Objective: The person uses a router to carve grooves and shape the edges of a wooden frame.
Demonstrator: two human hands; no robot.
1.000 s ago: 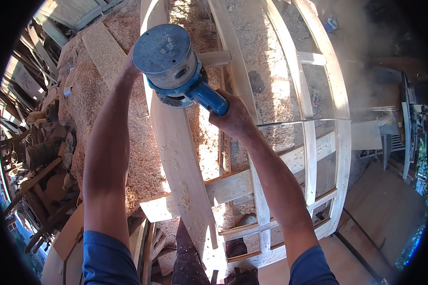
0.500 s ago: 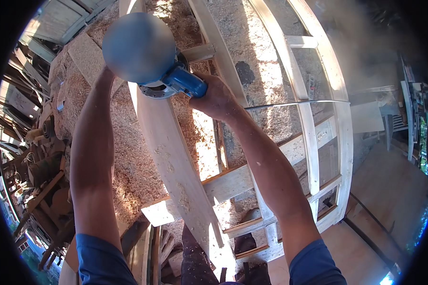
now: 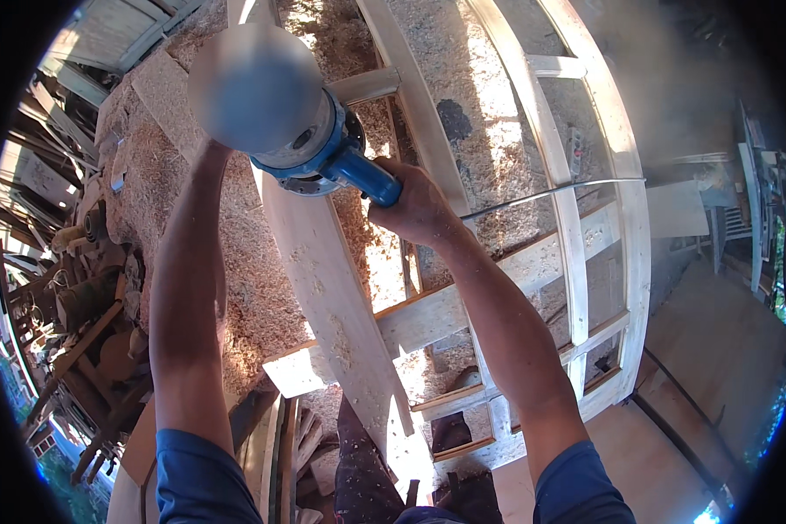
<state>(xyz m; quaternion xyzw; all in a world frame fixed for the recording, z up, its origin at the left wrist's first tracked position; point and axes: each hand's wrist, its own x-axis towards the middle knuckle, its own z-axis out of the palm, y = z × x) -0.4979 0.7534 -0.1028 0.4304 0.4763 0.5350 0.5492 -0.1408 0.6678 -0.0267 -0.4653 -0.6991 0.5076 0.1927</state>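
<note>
A blue and grey power sander (image 3: 301,140) rests on a long pale wooden board (image 3: 327,279) that runs up the middle of the view. My right hand (image 3: 415,205) grips the sander's blue side handle. My left hand (image 3: 214,148) is mostly hidden behind the tool's round grey top, which it seems to hold. The board is part of a curved white wooden frame (image 3: 576,253) with cross slats, lying over sawdust. A thin cable (image 3: 550,190) runs from the tool to the right.
Sawdust and shavings (image 3: 253,297) cover the ground under and left of the frame. Stacked timber and scrap pieces (image 3: 79,297) crowd the left side. A flat wooden panel (image 3: 716,341) lies at right, with dust hanging in the air above it.
The sander has slid farther up the board, away from me, and both arms have stretched out with it.
</note>
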